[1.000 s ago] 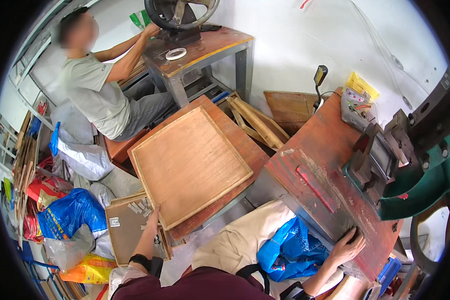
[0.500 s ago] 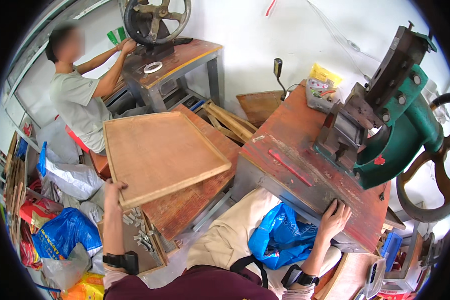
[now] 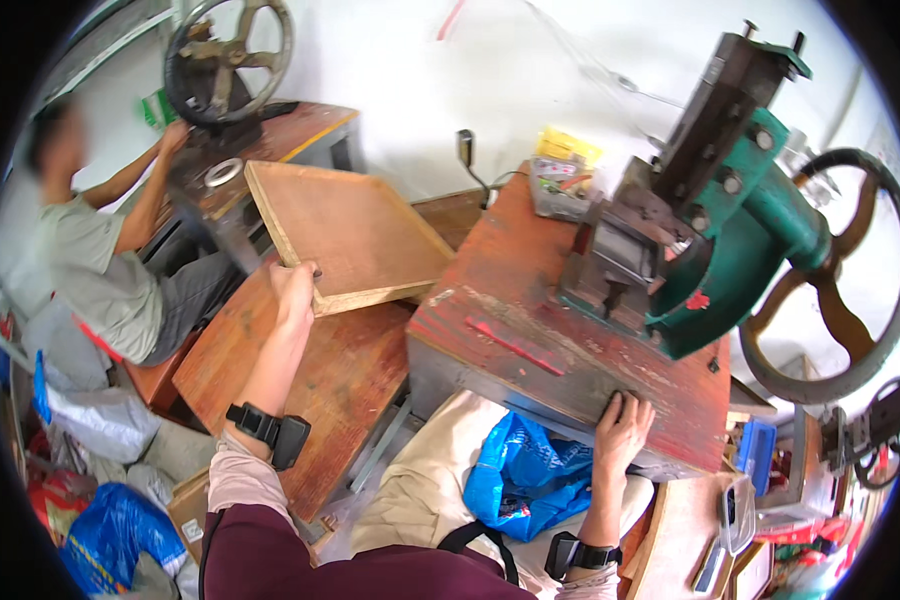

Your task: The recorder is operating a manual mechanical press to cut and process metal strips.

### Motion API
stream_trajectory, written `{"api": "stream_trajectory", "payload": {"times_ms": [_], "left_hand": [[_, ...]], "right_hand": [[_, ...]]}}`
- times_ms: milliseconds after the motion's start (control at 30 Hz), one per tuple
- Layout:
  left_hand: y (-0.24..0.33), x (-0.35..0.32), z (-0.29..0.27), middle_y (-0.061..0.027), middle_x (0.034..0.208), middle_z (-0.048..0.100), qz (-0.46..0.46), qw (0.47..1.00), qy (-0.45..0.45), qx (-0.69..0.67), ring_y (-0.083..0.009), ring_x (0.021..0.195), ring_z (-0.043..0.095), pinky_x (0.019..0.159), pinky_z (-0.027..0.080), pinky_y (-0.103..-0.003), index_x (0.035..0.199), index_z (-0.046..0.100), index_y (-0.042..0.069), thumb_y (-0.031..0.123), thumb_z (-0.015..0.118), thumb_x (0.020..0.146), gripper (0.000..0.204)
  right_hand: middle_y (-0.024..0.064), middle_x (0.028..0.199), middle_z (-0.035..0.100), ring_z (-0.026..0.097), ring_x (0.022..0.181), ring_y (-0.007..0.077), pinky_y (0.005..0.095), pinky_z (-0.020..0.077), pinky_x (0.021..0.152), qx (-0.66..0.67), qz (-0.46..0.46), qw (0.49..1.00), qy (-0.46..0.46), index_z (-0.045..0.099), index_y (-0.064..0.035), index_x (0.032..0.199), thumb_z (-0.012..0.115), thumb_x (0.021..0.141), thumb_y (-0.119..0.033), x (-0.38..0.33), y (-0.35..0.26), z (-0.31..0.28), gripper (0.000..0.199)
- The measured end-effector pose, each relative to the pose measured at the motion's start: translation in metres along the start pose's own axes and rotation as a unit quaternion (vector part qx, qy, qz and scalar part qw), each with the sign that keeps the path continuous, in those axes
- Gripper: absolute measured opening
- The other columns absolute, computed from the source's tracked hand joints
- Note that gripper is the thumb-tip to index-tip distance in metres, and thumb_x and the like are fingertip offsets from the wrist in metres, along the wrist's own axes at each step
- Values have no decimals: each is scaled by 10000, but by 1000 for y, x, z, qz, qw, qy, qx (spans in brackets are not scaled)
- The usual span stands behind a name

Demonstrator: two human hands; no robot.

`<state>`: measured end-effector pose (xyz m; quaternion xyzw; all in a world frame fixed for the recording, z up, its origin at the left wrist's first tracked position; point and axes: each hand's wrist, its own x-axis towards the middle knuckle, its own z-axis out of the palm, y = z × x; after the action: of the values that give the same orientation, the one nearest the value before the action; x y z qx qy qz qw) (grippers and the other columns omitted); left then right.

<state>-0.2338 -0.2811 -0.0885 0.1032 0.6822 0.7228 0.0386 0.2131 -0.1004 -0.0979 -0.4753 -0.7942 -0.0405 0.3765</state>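
My left hand (image 3: pixel 296 287) is closed on the near left corner of a shallow wooden tray (image 3: pixel 345 225) with a raised rim. The tray is tilted, held out over the low wooden table, with its far part reaching toward the wall. My right hand (image 3: pixel 624 430) rests on the front edge of the red-brown workbench (image 3: pixel 500 270), fingers spread over the top and holding nothing. Beyond that hand, a green hand press (image 3: pixel 740 240) with a large wheel stands on the workbench. A red strip (image 3: pixel 516 345) lies on the workbench, left of my right hand.
A co-worker (image 3: pixel 100 240) sits at the far left beside another wheel press (image 3: pixel 228 70). A plastic box of small items (image 3: pixel 560 187) stands at the workbench's back. A blue bag (image 3: pixel 525 470) lies by my legs. The low table (image 3: pixel 340 385) spans the middle; bags crowd the lower left.
My left hand has carried the tray forward and to the right, off the low table's near part, and tilted it. The view has swung right. My right hand stays on the workbench edge.
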Motion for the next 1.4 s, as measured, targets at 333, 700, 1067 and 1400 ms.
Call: {"api": "stream_trajectory", "payload": {"times_ms": [333,700,1067,1400], "left_hand": [[-109,38,89,-88,1058,591,-221,917,-332,26,-206,915,602,690,541,-355,1143,511,56,190,599,872,314],[-29,-90,65,-204,1233,534,347,908,-233,36,-260,1079,552,920,440,-349,1228,456,-63,169,516,958,361],[-40,-141,98,-84,1254,579,605,726,-161,284,-254,1134,548,904,363,-369,1237,550,37,259,400,980,372],[-33,-148,99,-54,1221,604,629,692,-184,303,-244,1130,551,911,363,-372,1174,612,63,236,405,978,333]], "right_hand": [[156,914,571,541,849,340,432,449,758,29,4,998,47,604,-28,876,613,777,-99,3,3,3,122],[112,791,504,519,794,280,376,450,712,32,17,991,131,552,-35,780,610,786,-149,-4,3,6,129],[106,856,550,546,880,268,352,462,800,43,28,992,114,591,-21,855,597,800,-132,-12,-2,9,124],[141,1069,598,512,1097,313,407,411,951,88,4,985,151,602,-13,956,601,805,-149,-33,5,14,203]]}}
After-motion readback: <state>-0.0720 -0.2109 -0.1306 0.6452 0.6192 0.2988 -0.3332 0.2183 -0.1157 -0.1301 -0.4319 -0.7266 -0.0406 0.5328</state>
